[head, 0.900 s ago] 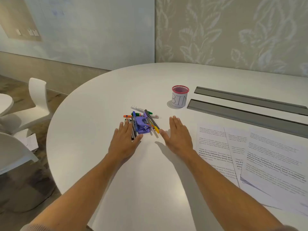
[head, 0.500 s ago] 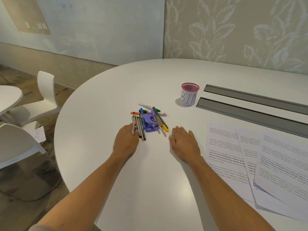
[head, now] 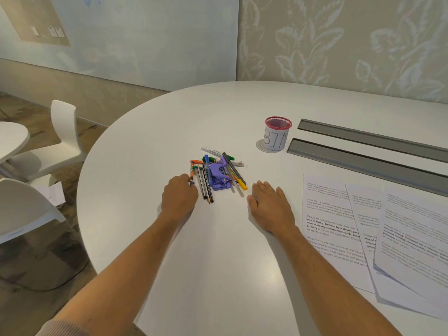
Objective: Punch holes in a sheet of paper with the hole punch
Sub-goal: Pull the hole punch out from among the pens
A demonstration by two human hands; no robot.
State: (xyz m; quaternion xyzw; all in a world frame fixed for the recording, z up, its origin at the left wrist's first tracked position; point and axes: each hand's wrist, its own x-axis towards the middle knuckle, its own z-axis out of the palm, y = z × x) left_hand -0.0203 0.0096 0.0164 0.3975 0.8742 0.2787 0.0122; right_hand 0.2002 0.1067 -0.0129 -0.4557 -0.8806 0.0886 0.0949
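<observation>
While both hands, left (head: 180, 198) curled by pencils, right (head: 268, 205) flat and empty, wait, the rigid punch (head: 219, 176) invites a grip across its body.

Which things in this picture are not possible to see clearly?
- Left hand, head view: fingertips curl under; grip unclear.
- Hole punch: base partly covered by pens.
- Sheets: cut off by the right edge; overlapping; small print unreadable.
- Cup: inside hidden by its rim.
</observation>
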